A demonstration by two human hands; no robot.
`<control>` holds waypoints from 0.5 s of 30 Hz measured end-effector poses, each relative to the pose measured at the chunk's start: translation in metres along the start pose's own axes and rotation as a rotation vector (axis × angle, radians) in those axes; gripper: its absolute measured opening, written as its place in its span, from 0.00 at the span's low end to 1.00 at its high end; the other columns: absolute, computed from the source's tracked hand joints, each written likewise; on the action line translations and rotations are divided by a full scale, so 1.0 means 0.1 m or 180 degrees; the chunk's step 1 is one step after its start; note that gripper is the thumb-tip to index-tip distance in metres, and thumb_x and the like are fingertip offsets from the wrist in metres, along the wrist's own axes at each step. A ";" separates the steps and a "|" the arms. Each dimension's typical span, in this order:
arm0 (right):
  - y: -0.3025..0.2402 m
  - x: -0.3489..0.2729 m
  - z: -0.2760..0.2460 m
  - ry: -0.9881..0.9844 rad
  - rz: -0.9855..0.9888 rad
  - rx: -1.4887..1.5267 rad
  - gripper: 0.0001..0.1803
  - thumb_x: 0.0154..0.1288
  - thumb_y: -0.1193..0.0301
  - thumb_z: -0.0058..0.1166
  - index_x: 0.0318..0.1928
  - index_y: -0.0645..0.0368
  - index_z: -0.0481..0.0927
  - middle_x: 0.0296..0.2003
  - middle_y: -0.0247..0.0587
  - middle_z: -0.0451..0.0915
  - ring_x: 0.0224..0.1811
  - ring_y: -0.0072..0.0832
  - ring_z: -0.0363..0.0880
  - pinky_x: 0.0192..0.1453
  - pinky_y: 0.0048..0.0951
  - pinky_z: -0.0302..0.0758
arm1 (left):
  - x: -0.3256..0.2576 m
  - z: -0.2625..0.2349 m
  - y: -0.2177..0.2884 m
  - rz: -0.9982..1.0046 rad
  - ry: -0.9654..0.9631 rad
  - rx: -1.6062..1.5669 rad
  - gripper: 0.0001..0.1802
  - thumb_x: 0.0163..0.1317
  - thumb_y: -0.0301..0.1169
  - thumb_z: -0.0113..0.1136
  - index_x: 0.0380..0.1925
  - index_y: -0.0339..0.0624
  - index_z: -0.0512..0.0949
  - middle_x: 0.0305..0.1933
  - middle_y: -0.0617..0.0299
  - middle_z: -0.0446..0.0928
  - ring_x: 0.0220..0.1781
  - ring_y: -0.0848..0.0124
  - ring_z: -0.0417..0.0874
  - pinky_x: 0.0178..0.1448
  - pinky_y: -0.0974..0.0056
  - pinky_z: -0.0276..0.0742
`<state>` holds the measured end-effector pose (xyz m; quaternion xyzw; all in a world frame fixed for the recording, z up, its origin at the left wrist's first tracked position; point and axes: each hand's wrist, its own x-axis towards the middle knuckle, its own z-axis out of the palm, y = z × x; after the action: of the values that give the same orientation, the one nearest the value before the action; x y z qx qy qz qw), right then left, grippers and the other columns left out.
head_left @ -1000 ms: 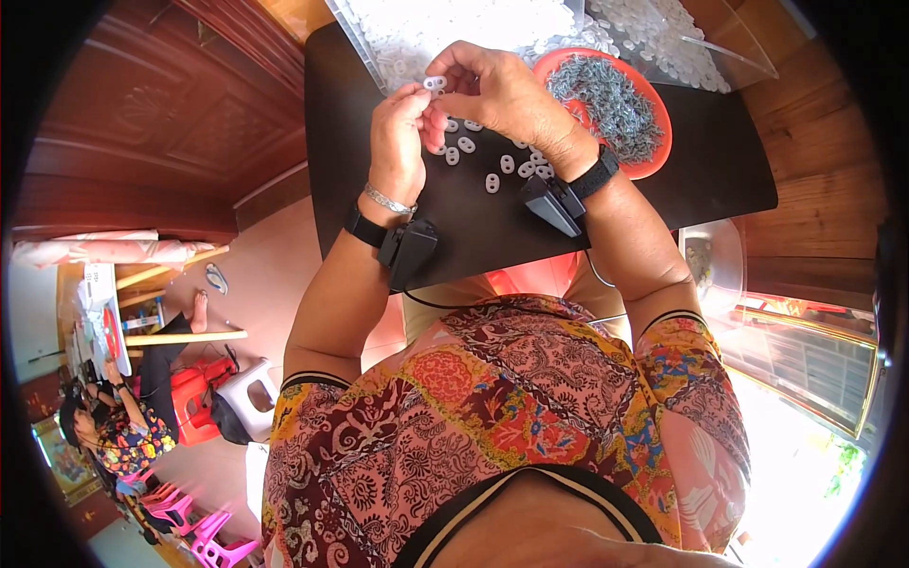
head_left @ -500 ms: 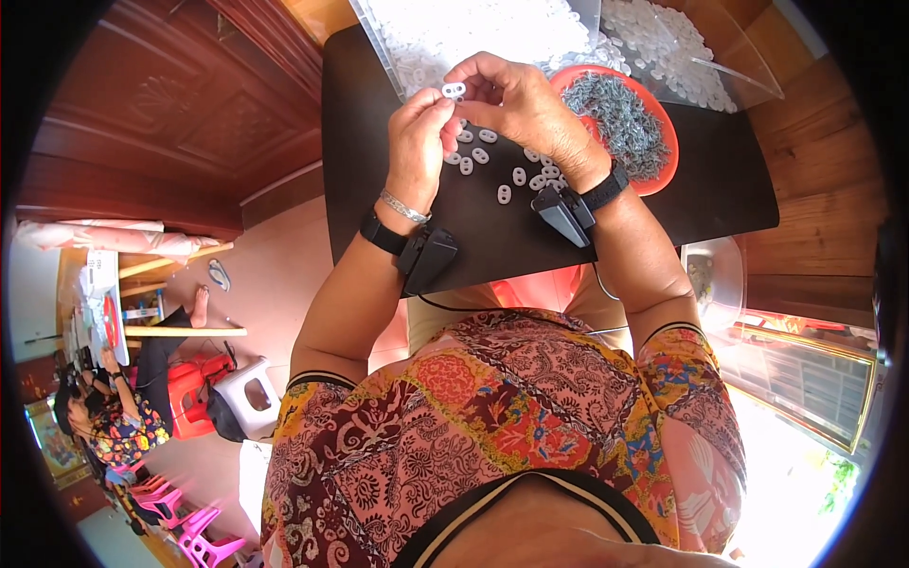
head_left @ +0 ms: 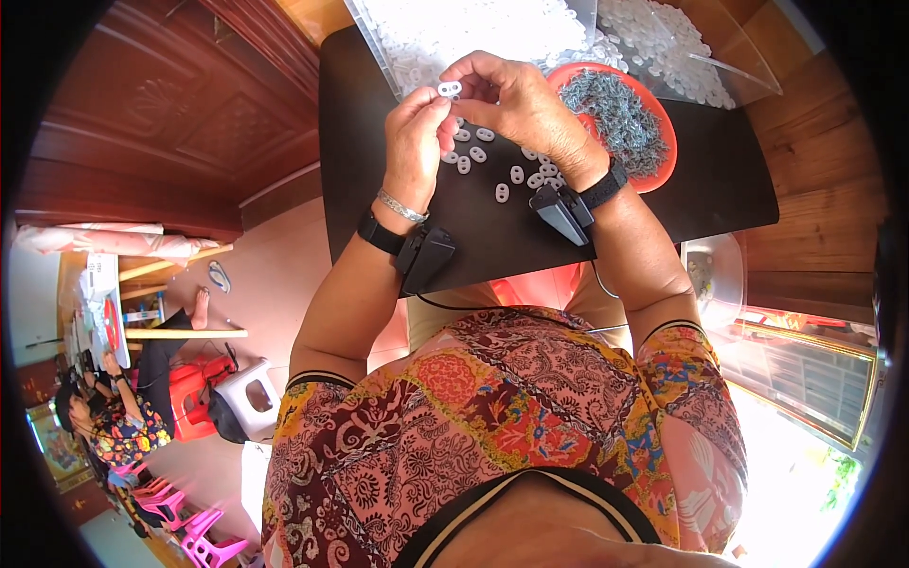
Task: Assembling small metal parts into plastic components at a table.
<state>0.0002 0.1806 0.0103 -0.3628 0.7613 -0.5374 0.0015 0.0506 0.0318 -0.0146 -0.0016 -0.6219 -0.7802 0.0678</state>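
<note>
Over the far part of the dark table point(head_left: 454, 237), my left hand point(head_left: 414, 137) pinches a small white oval plastic piece with two holes point(head_left: 449, 88) between thumb and fingertips. My right hand point(head_left: 525, 104) is curled close against its right side, fingertips near or touching the piece. Whether a small part sits between those right fingers is too small to tell. Several similar white pieces point(head_left: 517, 174) lie scattered on the table beneath and between both hands. Beside my right wrist stands an orange-red bowl point(head_left: 667, 163) filled with small grey metal screws point(head_left: 615, 118).
A clear bin point(head_left: 379, 43) heaped with white pieces stands at the table's far edge, and another clear bin point(head_left: 753, 71) is to its right. Black devices are strapped to both wrists, with a cable point(head_left: 445, 305) below. Another person point(head_left: 118, 417) sits far left near stools.
Both hands keep nearly the same pose around the white piece. The whole view has shifted very slightly.
</note>
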 end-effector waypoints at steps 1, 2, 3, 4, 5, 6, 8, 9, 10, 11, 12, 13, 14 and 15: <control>0.00 0.00 0.00 0.0003 0.0004 0.0000 0.15 0.56 0.75 0.61 0.44 0.62 0.77 0.29 0.28 0.77 0.32 0.13 0.74 0.36 0.17 0.73 | 0.00 0.01 0.00 -0.0004 -0.0003 0.0000 0.08 0.62 0.30 0.49 0.27 0.39 0.73 0.19 0.66 0.72 0.17 0.81 0.68 0.22 0.76 0.62; 0.00 0.00 -0.01 -0.0001 -0.0010 0.0005 0.15 0.56 0.75 0.61 0.44 0.62 0.77 0.29 0.28 0.77 0.32 0.13 0.74 0.36 0.17 0.73 | 0.00 0.02 0.00 -0.0008 0.0024 -0.0012 0.08 0.62 0.30 0.49 0.27 0.39 0.73 0.19 0.66 0.72 0.17 0.81 0.68 0.22 0.76 0.62; 0.00 0.00 -0.01 -0.0005 -0.0024 0.0008 0.15 0.55 0.75 0.61 0.44 0.62 0.77 0.29 0.28 0.77 0.32 0.13 0.74 0.36 0.17 0.73 | 0.00 0.02 0.00 -0.0012 0.0051 -0.0025 0.08 0.62 0.30 0.49 0.27 0.39 0.73 0.19 0.66 0.72 0.17 0.81 0.68 0.22 0.76 0.62; 0.00 0.00 -0.01 -0.0007 -0.0024 0.0010 0.15 0.55 0.75 0.61 0.44 0.62 0.77 0.29 0.28 0.77 0.32 0.13 0.74 0.36 0.17 0.73 | 0.00 0.02 0.01 -0.0012 0.0053 -0.0025 0.08 0.62 0.30 0.49 0.27 0.39 0.73 0.19 0.66 0.72 0.17 0.81 0.68 0.22 0.76 0.62; -0.01 0.00 -0.01 -0.0013 -0.0021 -0.0027 0.15 0.55 0.75 0.61 0.44 0.62 0.77 0.29 0.29 0.77 0.32 0.13 0.73 0.36 0.17 0.73 | 0.00 0.02 0.01 -0.0007 0.0039 -0.0012 0.08 0.62 0.30 0.49 0.27 0.39 0.74 0.19 0.66 0.72 0.17 0.81 0.68 0.22 0.76 0.62; -0.01 0.00 -0.01 -0.0019 -0.0019 -0.0065 0.15 0.55 0.75 0.61 0.44 0.62 0.77 0.29 0.29 0.77 0.32 0.13 0.73 0.36 0.17 0.73 | 0.00 0.01 0.01 -0.0003 0.0025 0.0000 0.08 0.62 0.30 0.49 0.27 0.39 0.74 0.19 0.66 0.72 0.17 0.81 0.68 0.22 0.76 0.62; 0.01 0.00 0.00 -0.0013 -0.0031 -0.0044 0.15 0.56 0.75 0.61 0.44 0.62 0.77 0.29 0.29 0.77 0.31 0.13 0.73 0.36 0.17 0.73 | 0.00 0.01 -0.01 0.0011 0.0050 -0.0038 0.08 0.61 0.30 0.49 0.28 0.38 0.74 0.19 0.66 0.72 0.17 0.81 0.67 0.20 0.76 0.61; 0.01 0.00 0.00 -0.0005 -0.0043 -0.0023 0.15 0.56 0.75 0.61 0.44 0.62 0.77 0.29 0.29 0.77 0.31 0.13 0.73 0.36 0.17 0.73 | 0.01 0.01 -0.02 0.0025 0.0072 -0.0075 0.09 0.61 0.30 0.50 0.29 0.36 0.75 0.19 0.66 0.71 0.16 0.82 0.66 0.19 0.77 0.61; 0.01 0.00 0.00 -0.0007 -0.0041 -0.0021 0.15 0.56 0.75 0.61 0.44 0.62 0.77 0.29 0.29 0.77 0.31 0.13 0.73 0.36 0.17 0.73 | 0.00 0.01 -0.02 0.0023 0.0074 -0.0075 0.09 0.61 0.30 0.50 0.29 0.36 0.75 0.19 0.66 0.71 0.16 0.82 0.66 0.19 0.77 0.61; 0.01 0.00 0.00 -0.0006 -0.0047 -0.0063 0.15 0.56 0.75 0.61 0.44 0.62 0.77 0.29 0.29 0.77 0.31 0.13 0.73 0.36 0.17 0.73 | 0.00 0.01 -0.01 0.0023 0.0070 -0.0066 0.09 0.61 0.30 0.50 0.29 0.36 0.75 0.19 0.66 0.71 0.16 0.82 0.66 0.19 0.77 0.61; 0.01 0.00 0.00 -0.0005 -0.0053 -0.0106 0.15 0.55 0.75 0.61 0.44 0.62 0.77 0.29 0.29 0.77 0.32 0.13 0.74 0.36 0.17 0.73 | 0.00 0.01 -0.01 0.0022 0.0065 -0.0057 0.09 0.61 0.30 0.50 0.30 0.36 0.76 0.19 0.66 0.71 0.16 0.81 0.66 0.19 0.77 0.61; 0.02 0.00 0.01 -0.0003 -0.0051 -0.0106 0.15 0.55 0.75 0.61 0.44 0.62 0.77 0.29 0.29 0.77 0.32 0.13 0.74 0.36 0.17 0.73 | 0.00 0.01 -0.01 0.0020 0.0063 -0.0058 0.09 0.61 0.30 0.50 0.30 0.36 0.76 0.19 0.66 0.71 0.16 0.81 0.66 0.19 0.77 0.61; 0.03 0.01 0.01 -0.0014 -0.0042 -0.0048 0.15 0.55 0.76 0.61 0.44 0.62 0.77 0.29 0.29 0.77 0.32 0.13 0.74 0.36 0.17 0.73 | 0.00 0.00 -0.02 0.0006 0.0069 -0.0062 0.09 0.61 0.30 0.50 0.30 0.36 0.76 0.19 0.66 0.71 0.16 0.81 0.66 0.19 0.77 0.61; 0.04 0.01 0.01 -0.0025 -0.0033 0.0011 0.15 0.55 0.76 0.62 0.44 0.62 0.77 0.29 0.29 0.77 0.32 0.13 0.74 0.36 0.17 0.73 | 0.01 0.00 -0.02 -0.0009 0.0075 -0.0066 0.09 0.61 0.30 0.50 0.30 0.36 0.76 0.19 0.66 0.71 0.16 0.81 0.66 0.19 0.77 0.61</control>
<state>-0.0017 0.1797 0.0071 -0.3688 0.7585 -0.5373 0.0023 0.0498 0.0325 -0.0162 0.0077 -0.6129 -0.7866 0.0740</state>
